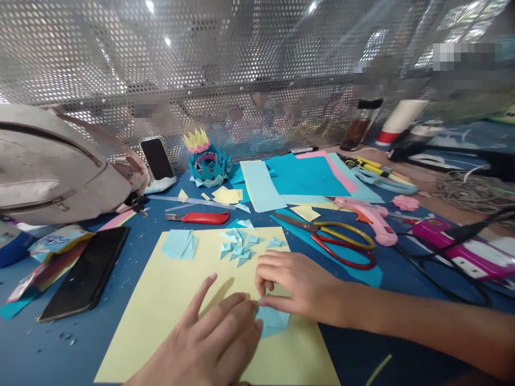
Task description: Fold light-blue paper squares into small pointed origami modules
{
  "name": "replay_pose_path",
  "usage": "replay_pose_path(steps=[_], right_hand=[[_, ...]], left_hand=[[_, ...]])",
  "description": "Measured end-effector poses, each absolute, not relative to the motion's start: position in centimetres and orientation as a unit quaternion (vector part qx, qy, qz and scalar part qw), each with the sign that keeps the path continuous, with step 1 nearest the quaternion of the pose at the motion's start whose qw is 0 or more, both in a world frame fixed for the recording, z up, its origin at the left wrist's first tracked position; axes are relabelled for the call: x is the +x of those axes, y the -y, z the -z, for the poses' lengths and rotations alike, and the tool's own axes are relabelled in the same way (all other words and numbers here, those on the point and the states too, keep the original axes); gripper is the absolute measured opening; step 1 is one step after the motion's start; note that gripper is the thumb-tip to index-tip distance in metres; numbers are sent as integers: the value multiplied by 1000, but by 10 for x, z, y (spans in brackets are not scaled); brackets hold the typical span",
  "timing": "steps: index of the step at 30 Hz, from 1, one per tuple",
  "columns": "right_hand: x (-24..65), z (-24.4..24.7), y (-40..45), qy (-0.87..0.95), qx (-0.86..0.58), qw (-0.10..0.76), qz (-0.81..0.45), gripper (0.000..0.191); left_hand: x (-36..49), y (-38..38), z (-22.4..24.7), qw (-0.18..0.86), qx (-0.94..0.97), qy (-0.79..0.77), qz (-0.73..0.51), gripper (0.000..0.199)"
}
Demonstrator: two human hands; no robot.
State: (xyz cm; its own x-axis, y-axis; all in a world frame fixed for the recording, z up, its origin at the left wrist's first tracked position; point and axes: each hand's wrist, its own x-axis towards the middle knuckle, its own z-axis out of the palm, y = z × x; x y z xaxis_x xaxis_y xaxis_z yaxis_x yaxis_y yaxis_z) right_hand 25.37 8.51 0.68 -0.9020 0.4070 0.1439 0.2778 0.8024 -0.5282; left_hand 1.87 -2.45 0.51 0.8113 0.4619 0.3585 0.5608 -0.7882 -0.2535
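A light blue piece of paper point(274, 321) lies on the large yellow sheet point(140, 305), partly hidden by my fingers. My left hand point(219, 335) is closed on its left edge, thumb and fingers pressed together, with one finger stretched out. From the right, my right hand point(295, 281) pinches the paper's upper edge, its fingers curled. Beyond the hands sit several small folded blue pieces point(237, 249). A stack of blue paper squares point(180, 244) rests at the sheet's upper left.
Scissors point(341, 236) and a pink glue gun point(374, 217) lie to the right. Behind the sheet are a red cutter point(205, 217), coloured papers point(306, 177) and a folded paper lotus point(207, 163). A black phone point(86, 273) and a backpack point(56, 166) are on the left.
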Motion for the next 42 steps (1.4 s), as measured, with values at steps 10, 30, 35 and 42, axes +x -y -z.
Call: replay_pose_path(steps=[10, 30, 35, 42], right_hand=[[258, -4, -79, 976, -67, 190, -78, 23], [270, -43, -94, 994, -2, 71, -77, 35], [268, -26, -97, 988, -11, 127, -91, 35], [265, -19, -93, 948, -109, 117, -277, 18]], left_hand=[[20, 25, 7, 154, -928, 295, 165, 52], [18, 25, -3, 158, -939, 272, 139, 50], [20, 24, 10, 154, -927, 284, 192, 54], [26, 28, 16, 160, -913, 299, 227, 51]])
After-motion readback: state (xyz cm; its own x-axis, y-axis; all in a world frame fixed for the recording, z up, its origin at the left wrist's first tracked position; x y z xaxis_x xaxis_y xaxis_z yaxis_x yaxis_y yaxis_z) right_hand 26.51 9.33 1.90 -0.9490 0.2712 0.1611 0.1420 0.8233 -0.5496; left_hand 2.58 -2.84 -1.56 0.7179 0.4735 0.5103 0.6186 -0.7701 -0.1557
